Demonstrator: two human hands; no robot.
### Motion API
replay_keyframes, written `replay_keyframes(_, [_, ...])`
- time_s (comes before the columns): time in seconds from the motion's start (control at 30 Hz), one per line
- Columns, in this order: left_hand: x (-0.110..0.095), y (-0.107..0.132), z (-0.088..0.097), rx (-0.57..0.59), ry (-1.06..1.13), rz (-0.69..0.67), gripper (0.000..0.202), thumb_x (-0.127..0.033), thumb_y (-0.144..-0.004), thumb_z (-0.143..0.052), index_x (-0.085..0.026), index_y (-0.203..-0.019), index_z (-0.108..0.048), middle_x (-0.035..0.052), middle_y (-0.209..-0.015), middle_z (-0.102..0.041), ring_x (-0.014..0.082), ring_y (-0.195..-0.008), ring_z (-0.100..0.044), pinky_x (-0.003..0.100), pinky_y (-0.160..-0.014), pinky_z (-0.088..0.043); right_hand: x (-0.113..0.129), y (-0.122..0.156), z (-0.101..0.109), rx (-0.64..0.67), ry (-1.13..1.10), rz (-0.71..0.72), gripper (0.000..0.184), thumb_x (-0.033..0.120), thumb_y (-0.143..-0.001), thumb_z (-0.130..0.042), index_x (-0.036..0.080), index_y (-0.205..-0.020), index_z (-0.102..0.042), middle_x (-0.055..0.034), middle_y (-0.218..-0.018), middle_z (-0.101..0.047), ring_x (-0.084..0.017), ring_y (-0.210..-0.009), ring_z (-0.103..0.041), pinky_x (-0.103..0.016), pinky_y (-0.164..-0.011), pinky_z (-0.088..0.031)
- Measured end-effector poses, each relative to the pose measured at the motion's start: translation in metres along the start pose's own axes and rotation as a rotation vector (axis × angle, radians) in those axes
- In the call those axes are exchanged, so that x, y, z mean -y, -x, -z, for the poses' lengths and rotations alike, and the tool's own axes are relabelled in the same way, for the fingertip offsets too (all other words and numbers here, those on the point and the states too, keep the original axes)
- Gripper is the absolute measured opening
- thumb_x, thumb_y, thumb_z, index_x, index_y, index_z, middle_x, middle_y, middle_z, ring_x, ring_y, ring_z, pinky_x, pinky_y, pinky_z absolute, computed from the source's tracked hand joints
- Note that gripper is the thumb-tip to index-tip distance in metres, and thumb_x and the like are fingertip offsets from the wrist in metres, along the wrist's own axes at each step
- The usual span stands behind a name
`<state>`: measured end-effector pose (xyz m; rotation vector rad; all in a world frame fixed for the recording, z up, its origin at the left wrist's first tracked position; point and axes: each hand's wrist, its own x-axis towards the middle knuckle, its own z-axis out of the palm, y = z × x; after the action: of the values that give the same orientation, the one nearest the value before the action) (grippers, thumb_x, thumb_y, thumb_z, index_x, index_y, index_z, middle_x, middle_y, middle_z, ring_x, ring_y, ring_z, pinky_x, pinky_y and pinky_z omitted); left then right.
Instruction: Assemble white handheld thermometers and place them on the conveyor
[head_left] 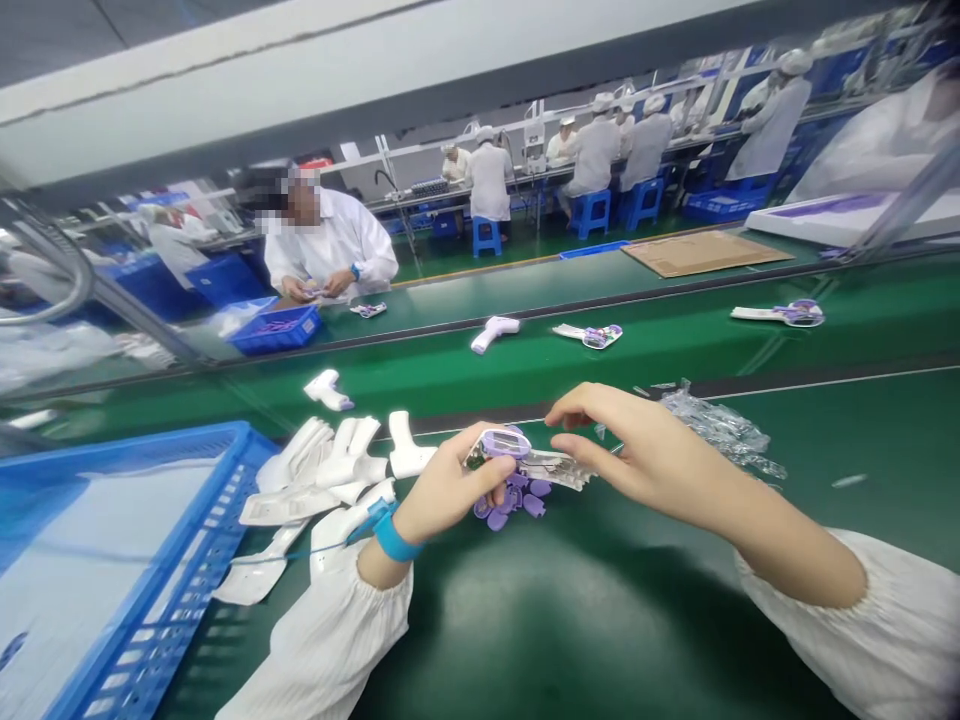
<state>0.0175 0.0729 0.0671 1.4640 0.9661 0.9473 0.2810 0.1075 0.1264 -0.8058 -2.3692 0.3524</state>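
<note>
My left hand (459, 478), with a blue strap at the wrist, is closed around a white and purple handheld device half (551, 466). Its small display window faces up, and its inside shows along the handle, which points right. Just beyond that handle is my right hand (611, 435), thumb and fingers apart, with nothing visible between them. Several small purple plastic parts (517, 500) lie on the green table under the device. Left of my left hand is a heap of white gun-shaped housing shells (330, 465).
A blue crate (169, 590) stands at the left. Clear plastic pieces (712, 425) lie beyond my right hand. On the green conveyor belt (667, 350) are a white housing (495, 333) and device halves (592, 335). Across it, a co-worker (330, 240) sits near a blue bin (277, 330).
</note>
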Motion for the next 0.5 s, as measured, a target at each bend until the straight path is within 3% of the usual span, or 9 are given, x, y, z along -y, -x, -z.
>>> replay_keyframes(0.13, [-0.004,0.006,-0.004,0.028,-0.059,-0.042,0.043,-0.054,-0.1,-0.073,-0.018,-0.124,-0.068,-0.0007,-0.077,-0.068,0.0141,-0.065,-0.064,0.027,-0.066,-0.055,0.001,-0.002,-0.013,0.042,-0.052,0.085,0.021,0.04,-0.111,-0.06,0.021,-0.115,-0.069,-0.0089,-0.109,-0.076,-0.025,-0.099,-0.072,-0.037,-0.08,-0.056])
replay_keyframes(0.33, [-0.005,0.007,-0.005,0.018,-0.212,-0.058,0.037,-0.049,-0.103,-0.07,-0.019,-0.125,-0.07,0.0011,-0.082,-0.072,0.0161,-0.071,-0.067,0.029,-0.073,-0.056,0.006,-0.003,-0.024,0.041,-0.012,0.197,0.018,0.025,-0.112,-0.052,0.02,-0.097,-0.061,-0.0057,-0.09,-0.068,-0.021,-0.08,-0.061,-0.034,-0.07,-0.048])
replay_keyframes(0.43, [-0.004,0.003,-0.003,-0.042,-0.416,-0.112,0.029,-0.045,-0.102,-0.072,-0.02,-0.117,-0.074,0.0053,-0.102,-0.078,0.0214,-0.092,-0.072,0.032,-0.088,-0.056,0.011,-0.002,-0.01,-0.045,0.015,0.206,0.02,0.022,-0.111,-0.049,0.022,-0.094,-0.059,-0.0064,-0.088,-0.067,-0.022,-0.078,-0.06,-0.036,-0.07,-0.048])
replay_keyframes(0.5, [-0.002,0.0,-0.001,-0.084,-0.471,-0.106,0.027,-0.044,-0.102,-0.07,-0.02,-0.115,-0.075,0.0067,-0.109,-0.079,0.0245,-0.102,-0.073,0.033,-0.091,-0.056,0.007,-0.002,0.011,-0.129,0.017,0.099,0.019,0.029,-0.11,-0.05,0.024,-0.095,-0.06,-0.0082,-0.09,-0.068,-0.024,-0.081,-0.062,-0.037,-0.072,-0.049])
